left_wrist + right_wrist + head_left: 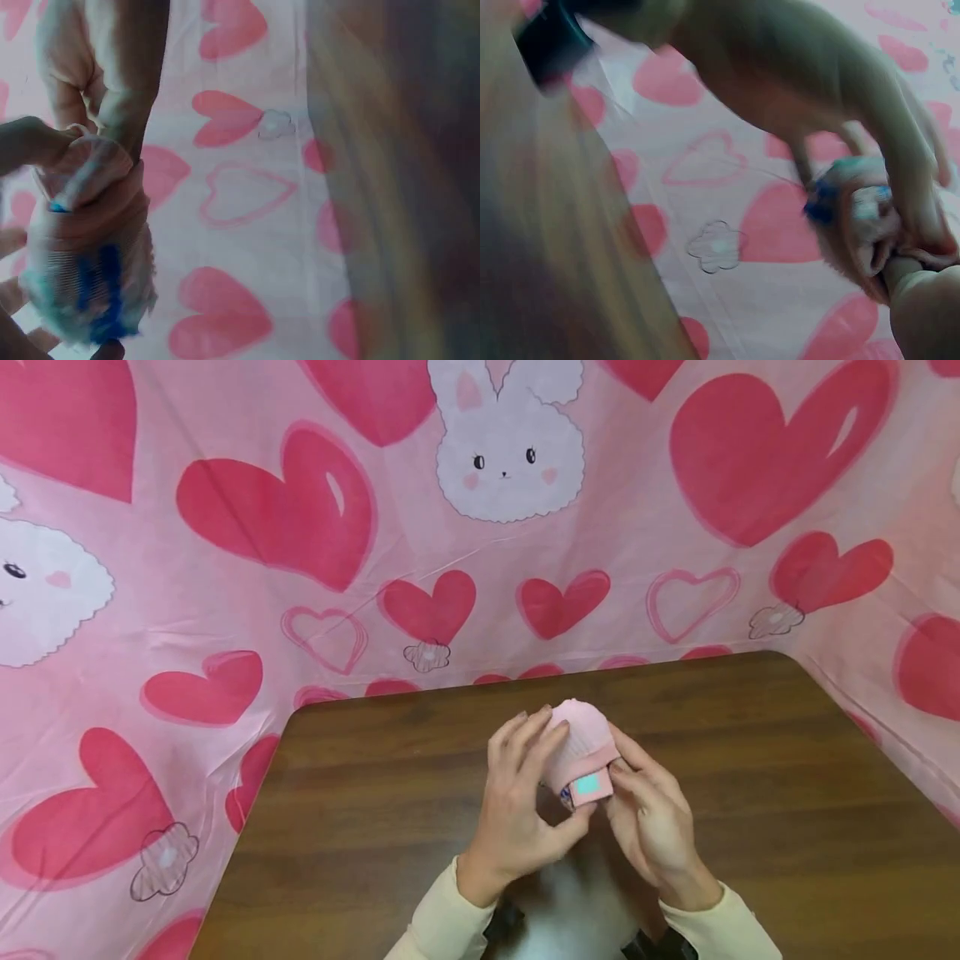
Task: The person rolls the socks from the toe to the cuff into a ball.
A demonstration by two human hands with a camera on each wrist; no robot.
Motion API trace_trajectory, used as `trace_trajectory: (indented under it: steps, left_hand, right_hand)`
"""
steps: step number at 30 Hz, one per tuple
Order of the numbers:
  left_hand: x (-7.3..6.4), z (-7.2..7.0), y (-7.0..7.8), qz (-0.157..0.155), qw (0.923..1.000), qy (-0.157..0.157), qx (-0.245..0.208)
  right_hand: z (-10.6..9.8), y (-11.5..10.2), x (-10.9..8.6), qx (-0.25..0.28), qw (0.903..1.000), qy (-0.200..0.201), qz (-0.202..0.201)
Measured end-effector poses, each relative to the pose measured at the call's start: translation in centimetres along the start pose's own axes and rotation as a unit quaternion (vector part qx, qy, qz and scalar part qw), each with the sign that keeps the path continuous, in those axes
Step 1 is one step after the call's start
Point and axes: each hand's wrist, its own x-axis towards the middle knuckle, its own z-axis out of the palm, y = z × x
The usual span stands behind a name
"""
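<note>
Both hands hold a small pink knitted sock [577,739] above the table, its rounded end upward. A folded band crosses it, and a pink part with a teal patch shows below. My left hand [517,814] grips it from the left, fingers bent over its upper side and thumb at the lower edge. On the right, my right hand [654,818] pinches the band's edge. In the left wrist view the sock [94,232] shows ribbing with fuzzy blue and teal patches. The sock [847,210] is partly hidden by fingers in the right wrist view, which is blurred.
A dark brown wooden table [360,810] lies beneath the hands. Behind it and along the sides hangs a pink cloth [420,543] printed with hearts and rabbits. Dark straps [656,945] sit near the wrists, by the cream sleeves [723,931].
</note>
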Motion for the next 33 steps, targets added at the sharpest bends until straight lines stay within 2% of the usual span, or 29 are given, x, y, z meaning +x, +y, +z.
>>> trace_trajectory:
  steps: [2,3,5,7,9,10,11,12,14,15,16,17,18,19,21,23,24,26,28,30,32,33]
  left_hand:
    - [0.4,0.1,0.4,0.022,0.9986,-0.003,0.047]
    - [0.6,0.1,0.5,0.02,0.9978,-0.002,0.063]
    - [0.4,0.3,0.8,0.0,0.9967,0.0,0.081]
    - [0.2,0.4,0.9,-0.021,0.9949,0.008,0.098]
    - [-0.2,0.4,0.9,-0.029,0.9925,0.009,0.118]
    - [-0.3,0.4,0.9,-0.028,0.9911,0.007,0.13]
    - [-0.5,0.4,0.9,-0.025,0.9898,0.004,0.141]
    - [-0.6,0.4,0.9,-0.021,0.9879,0.002,0.153]
    - [-0.7,0.3,0.7,-0.012,0.9853,-0.006,0.17]
    - [-0.7,0.3,0.6,-0.007,0.9837,-0.008,0.18]
    - [-0.7,0.3,0.5,-0.004,0.9817,-0.009,0.19]
    - [-0.7,0.2,0.3,-0.004,0.9794,-0.007,0.202]
    - [-0.7,0.1,0.1,-0.004,0.9776,-0.004,0.21]
    - [-0.7,0.1,-0.1,-0.005,0.9761,-0.003,0.217]
    - [-0.8,0.0,-0.5,-0.012,0.9721,-0.003,0.234]
    - [-0.8,0.0,-0.7,-0.032,0.9693,-0.008,0.244]
    - [-0.8,0.1,-0.8,-0.044,0.9684,-0.011,0.245]
    - [-0.8,0.1,-0.8,-0.077,0.9664,-0.017,0.245]
    - [-0.7,0.1,-0.8,-0.113,0.9666,-0.026,0.229]
    - [-0.5,0.0,-0.6,-0.149,0.9706,-0.049,0.183]
    - [-0.3,-0.4,-0.4,-0.186,0.9741,-0.094,0.087]
    - [-0.2,-0.6,-0.3,-0.205,0.9712,-0.119,0.023]
  right_hand:
    - [0.0,0.4,0.0,0.01,0.9999,-0.005,-0.002]
    - [0.1,0.7,-0.1,0.004,1.0,0.001,-0.009]
    - [0.2,1.3,-0.5,-0.027,0.9984,0.044,-0.022]
    - [0.2,1.6,-0.7,-0.081,0.9924,0.088,-0.031]
    - [0.1,1.8,-0.9,-0.173,0.9773,0.114,-0.044]
    - [0.0,1.8,-1.0,-0.244,0.9607,0.117,-0.06]
    - [-0.1,1.7,-1.1,-0.323,0.9365,0.112,-0.078]
    - [-0.3,1.6,-1.2,-0.407,0.902,0.1,-0.104]
    - [-0.5,1.3,-1.3,-0.556,0.8134,0.074,-0.154]
    - [-0.5,1.1,-1.4,-0.611,0.7695,0.063,-0.174]
    - [-0.5,0.8,-1.5,-0.65,0.7345,0.049,-0.188]
    - [-0.4,0.6,-1.6,-0.666,0.7209,0.03,-0.19]
    - [-0.2,0.5,-1.7,-0.672,0.7168,0.013,-0.186]
    - [0.0,0.2,-1.9,-0.671,0.721,-0.001,-0.173]
    - [0.4,-0.3,-2.1,-0.658,0.7368,-0.018,-0.153]
    - [0.7,-0.7,-2.3,-0.641,0.7549,-0.026,-0.137]
    - [0.8,-0.8,-2.3,-0.636,0.7603,-0.028,-0.131]
    - [0.9,-0.9,-2.2,-0.632,0.7644,-0.028,-0.125]
    - [0.9,-0.7,-1.8,-0.635,0.762,-0.023,-0.123]
    - [0.8,-0.4,-1.4,-0.632,0.7667,-0.008,-0.113]
    - [0.7,-0.2,-1.0,-0.621,0.7775,0.021,-0.097]
    - [0.5,-0.2,-0.8,-0.609,0.788,0.041,-0.083]
